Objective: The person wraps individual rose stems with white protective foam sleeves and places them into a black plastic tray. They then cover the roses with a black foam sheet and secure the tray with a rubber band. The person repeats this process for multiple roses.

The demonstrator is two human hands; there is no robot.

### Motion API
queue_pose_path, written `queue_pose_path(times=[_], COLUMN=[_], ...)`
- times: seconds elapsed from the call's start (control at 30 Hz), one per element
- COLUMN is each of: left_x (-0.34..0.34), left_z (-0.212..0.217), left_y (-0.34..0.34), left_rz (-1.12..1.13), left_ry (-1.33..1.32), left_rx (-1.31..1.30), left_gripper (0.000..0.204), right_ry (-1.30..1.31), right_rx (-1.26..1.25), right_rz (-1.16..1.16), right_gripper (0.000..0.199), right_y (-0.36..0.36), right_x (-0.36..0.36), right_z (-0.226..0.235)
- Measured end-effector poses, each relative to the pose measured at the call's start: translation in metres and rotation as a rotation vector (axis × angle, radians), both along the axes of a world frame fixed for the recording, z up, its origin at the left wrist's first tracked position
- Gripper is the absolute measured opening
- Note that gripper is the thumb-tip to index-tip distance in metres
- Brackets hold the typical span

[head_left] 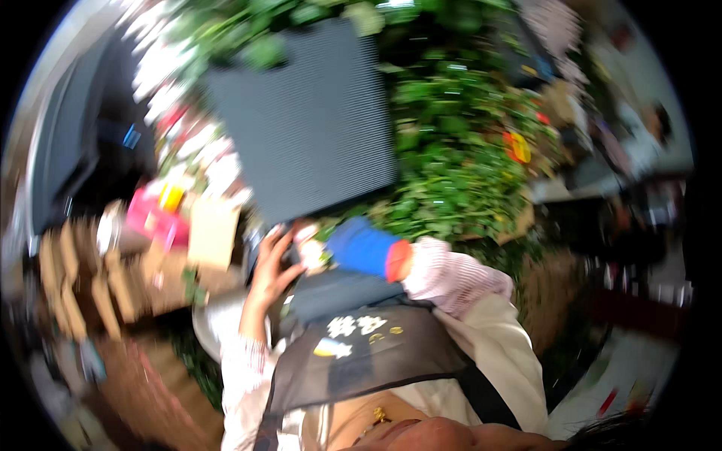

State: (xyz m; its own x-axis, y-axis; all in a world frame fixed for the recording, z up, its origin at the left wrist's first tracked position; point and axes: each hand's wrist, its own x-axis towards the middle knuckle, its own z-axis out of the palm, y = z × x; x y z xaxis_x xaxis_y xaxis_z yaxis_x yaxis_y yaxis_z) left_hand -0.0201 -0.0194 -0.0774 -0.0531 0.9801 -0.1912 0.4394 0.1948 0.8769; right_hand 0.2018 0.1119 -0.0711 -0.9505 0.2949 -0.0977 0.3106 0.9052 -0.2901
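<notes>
Left grip, a bare hand, stands open, its fingers bent and its thumb parted from them, while the right grip, in a blue glove with a red cuff, shows only its back, so whether it is closed on anything I cannot tell. Between them lies a small pale pink-and-white bundle, blurred, perhaps flower heads: just right of the left fingertips and just left of the glove's tip. Its long axis seems to run from the far side back toward the body, slanting slightly right, though the blur leaves this unsure. Both hands are close to it, and neither is plainly the nearer; contact with either cannot be made out. Toward the wearer, just below the bundle and the glove, sits the dark apron. Beyond the hands, the grey ribbed panel slopes away with its near edge rising to the right. Leafy green stems spread along its right side, beyond the glove, and a tan cardboard piece stands left of the bare hand.
</notes>
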Motion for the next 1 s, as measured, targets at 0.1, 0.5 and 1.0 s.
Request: queue_pose_path(times=[0.1, 0.5, 1.0], left_x=[-0.004, -0.006, 0.017], left_z=[-0.005, -0.025, -0.024], left_y=[-0.015, 0.001, 0.002], left_rz=[0.018, -0.017, 0.018], left_ry=[0.073, -0.069, 0.08], left_rx=[0.067, 0.036, 0.02], left_gripper=[0.075, 0.095, 0.11], right_ry=[-0.42, -0.484, -0.397], right_rx=[-0.114, 0.096, -0.051], right_rz=[0.027, 0.294, 0.024], right_gripper=[0.015, 0.015, 0.026], right_y=[0.004, 0.003, 0.015], right_x=[-0.029, -0.033, -0.034], right_z=[0.042, 0.026, 0.036])
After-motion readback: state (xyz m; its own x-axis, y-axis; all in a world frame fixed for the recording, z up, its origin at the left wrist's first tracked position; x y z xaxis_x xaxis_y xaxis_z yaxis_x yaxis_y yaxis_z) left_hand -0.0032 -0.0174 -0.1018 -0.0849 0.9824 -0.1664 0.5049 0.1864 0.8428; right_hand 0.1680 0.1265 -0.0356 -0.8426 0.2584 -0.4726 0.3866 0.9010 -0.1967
